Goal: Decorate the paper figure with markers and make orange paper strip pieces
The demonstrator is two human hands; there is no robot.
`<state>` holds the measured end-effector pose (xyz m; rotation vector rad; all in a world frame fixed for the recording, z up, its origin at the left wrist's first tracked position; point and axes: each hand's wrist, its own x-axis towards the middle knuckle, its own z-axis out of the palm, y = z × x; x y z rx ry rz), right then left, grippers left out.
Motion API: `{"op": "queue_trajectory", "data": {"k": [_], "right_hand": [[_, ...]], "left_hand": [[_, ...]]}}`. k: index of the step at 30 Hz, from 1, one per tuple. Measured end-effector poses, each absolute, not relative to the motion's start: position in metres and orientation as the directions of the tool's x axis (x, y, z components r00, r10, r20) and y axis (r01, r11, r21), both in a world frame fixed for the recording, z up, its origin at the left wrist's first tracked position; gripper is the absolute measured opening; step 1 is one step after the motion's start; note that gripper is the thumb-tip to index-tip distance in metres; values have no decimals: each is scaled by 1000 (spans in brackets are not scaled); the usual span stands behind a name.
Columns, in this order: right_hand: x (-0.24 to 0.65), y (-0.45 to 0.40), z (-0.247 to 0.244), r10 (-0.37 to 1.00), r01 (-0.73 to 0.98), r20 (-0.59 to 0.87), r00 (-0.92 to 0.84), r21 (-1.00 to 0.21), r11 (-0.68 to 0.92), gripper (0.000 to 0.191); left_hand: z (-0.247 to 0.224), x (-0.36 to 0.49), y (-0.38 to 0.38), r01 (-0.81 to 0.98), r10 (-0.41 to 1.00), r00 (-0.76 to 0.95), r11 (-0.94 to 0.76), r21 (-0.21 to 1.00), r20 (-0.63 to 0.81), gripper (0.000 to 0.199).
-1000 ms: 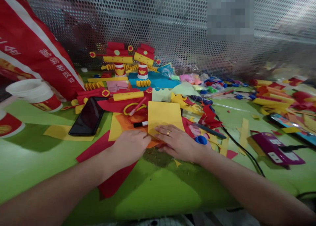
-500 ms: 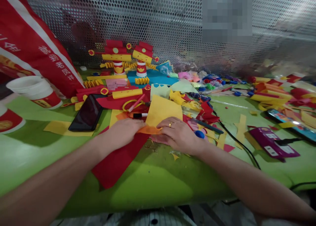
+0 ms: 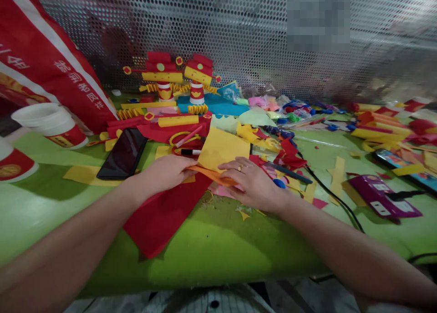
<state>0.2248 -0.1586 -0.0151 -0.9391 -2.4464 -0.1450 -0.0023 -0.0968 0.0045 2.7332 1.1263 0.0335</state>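
Both my hands hold a sheet of yellow paper point(image 3: 223, 148) by its near edge, where an orange paper strip point(image 3: 215, 174) shows along the bottom. My left hand point(image 3: 168, 172) is closed on the left corner, fingertips pinching it. At the right end, my right hand point(image 3: 251, 182), with a ring on one finger, has its fingers curled over the edge. A red paper sheet point(image 3: 167, 215) lies on the table beneath, partly under my left wrist. Just behind the left fingertips are a marker point(image 3: 190, 152) and scissors with yellow handles point(image 3: 177, 139), partly covered.
A black phone point(image 3: 123, 154) and stacked paper cups point(image 3: 51, 125) stand left. Two paper-cup figures point(image 3: 166, 80) stand at the back before a perforated metal wall. Right are paper scraps point(image 3: 288, 153), a purple power strip point(image 3: 384, 197) with a cable, and another phone point(image 3: 406, 169).
The yellow paper has tilted and its orange strip now slants down to the right. Both hands keep hold of it. The view has shifted slightly.
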Motion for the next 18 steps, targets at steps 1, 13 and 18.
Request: {"op": "queue_trajectory", "data": {"k": [1,13,18], "right_hand": [[222,-162,-15,579,663,512,-634,-25,748,21],[138,-193,-8,208,259,184,-961,323,910,31],[119,-183,-9,260,282,117,-959,260,923,26]], "left_hand": [[3,-2,-93,720,723,688,-670,184,-60,32],[1,-2,-87,728,732,673,-633,262,-102,39],[1,-5,-82,701,695,705,-657,277,-137,46]]}}
